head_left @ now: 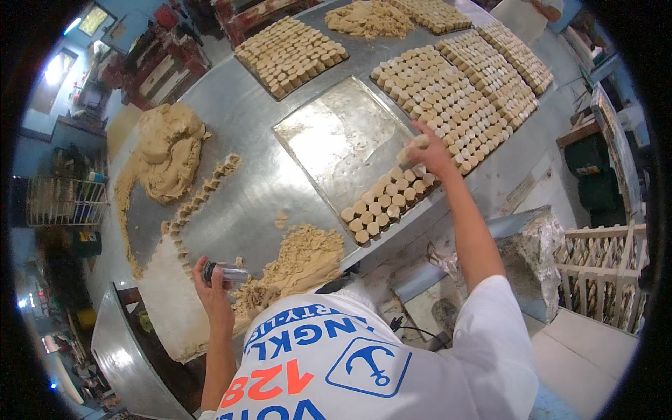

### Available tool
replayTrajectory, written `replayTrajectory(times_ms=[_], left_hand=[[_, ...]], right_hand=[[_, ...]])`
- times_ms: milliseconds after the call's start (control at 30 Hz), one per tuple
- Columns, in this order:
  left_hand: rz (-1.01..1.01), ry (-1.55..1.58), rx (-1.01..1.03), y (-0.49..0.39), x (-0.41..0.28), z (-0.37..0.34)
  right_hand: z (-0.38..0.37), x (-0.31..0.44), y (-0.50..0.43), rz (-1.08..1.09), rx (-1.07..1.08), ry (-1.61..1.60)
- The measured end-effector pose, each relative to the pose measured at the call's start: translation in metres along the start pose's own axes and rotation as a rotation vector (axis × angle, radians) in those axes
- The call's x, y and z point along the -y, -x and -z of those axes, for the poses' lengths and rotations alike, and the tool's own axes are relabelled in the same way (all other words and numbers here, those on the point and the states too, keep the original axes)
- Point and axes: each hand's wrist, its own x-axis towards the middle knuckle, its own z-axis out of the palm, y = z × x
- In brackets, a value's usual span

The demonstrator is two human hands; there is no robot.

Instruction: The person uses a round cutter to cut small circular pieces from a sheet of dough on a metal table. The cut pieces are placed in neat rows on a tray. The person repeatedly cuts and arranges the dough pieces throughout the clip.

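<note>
My left hand (214,278) grips a clear cylindrical cutter (233,274) with a dark end, beside a flat dough sheet (168,294) whose edge is scalloped by round cuts. My right hand (428,152) holds a few round dough pieces (412,149) above the near right corner of a shiny metal tray (341,131). Rows of dough rounds (384,201) stand along that tray's near side. Crumbly dough scraps (304,257) lie between the left hand and the tray. A large dough mound (170,144) sits at the left of the metal table (252,126).
Trays filled with dough rounds stand at the right (446,100) and far side (291,55) of the table. More loose dough (369,20) lies at the back. A slatted rack (604,268) is on the right. Part of another person (546,9) shows at the top right.
</note>
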Motion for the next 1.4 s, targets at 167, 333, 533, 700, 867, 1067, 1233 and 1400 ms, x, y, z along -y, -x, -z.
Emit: replayTrajectory(times_ms=[167,333,533,700,867,1067,1233,1400], left_hand=[[-0.078,0.012,0.067,0.001,0.002,-0.010],[-0.060,0.015,0.087,0.002,0.001,-0.012],[0.051,0.091,0.088,0.004,0.016,-0.004],[0.135,0.107,0.122,0.006,0.021,-0.002],[0.159,0.166,0.138,0.008,0.023,0.003],[0.297,0.107,0.294,0.013,0.042,0.027],[0.193,-0.282,0.449,0.001,0.062,0.093],[0.004,-0.821,0.310,-0.073,0.059,0.182]], right_hand=[[0.002,0.000,-0.024,-0.006,0.300,0.682],[0.013,0.006,-0.046,0.036,0.238,0.874],[0.013,0.010,-0.047,-0.151,0.487,1.082],[0.025,0.009,-0.066,-0.037,0.317,1.175],[0.043,-0.004,-0.070,-0.094,0.403,1.130],[0.055,-0.012,-0.049,0.000,0.236,1.095],[-0.008,0.020,-0.026,0.084,-0.025,0.964],[-0.196,0.042,0.019,0.269,0.203,0.631]])
